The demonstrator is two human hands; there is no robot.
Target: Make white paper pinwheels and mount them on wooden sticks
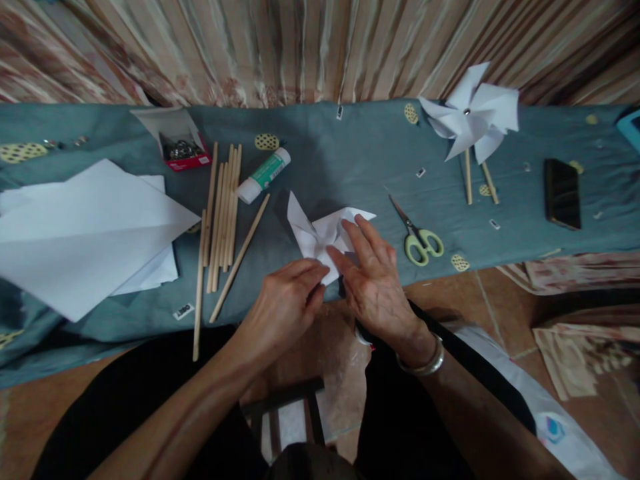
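A white paper pinwheel (325, 233) with folded blades lies at the table's front edge, between my two hands. The fingers and thumb of my left hand (290, 293) are closed on its lower corner. My right hand (375, 280), with a bracelet at the wrist, holds the pinwheel's right side, its thumb near the centre and its fingertips on a right-hand blade. Green-handled scissors (415, 233) lie to the right of my right hand. Wooden sticks (220, 207) and a glue stick (265, 175) lie left of the pinwheel.
White paper sheets (85, 233) are stacked at the left. An opened red box (183, 150) of small metal pieces sits behind the sticks. Finished-looking pinwheels (470, 113) on sticks lie at the back right, near a dark phone (563, 193). A pleated curtain (300, 53) hangs behind the table.
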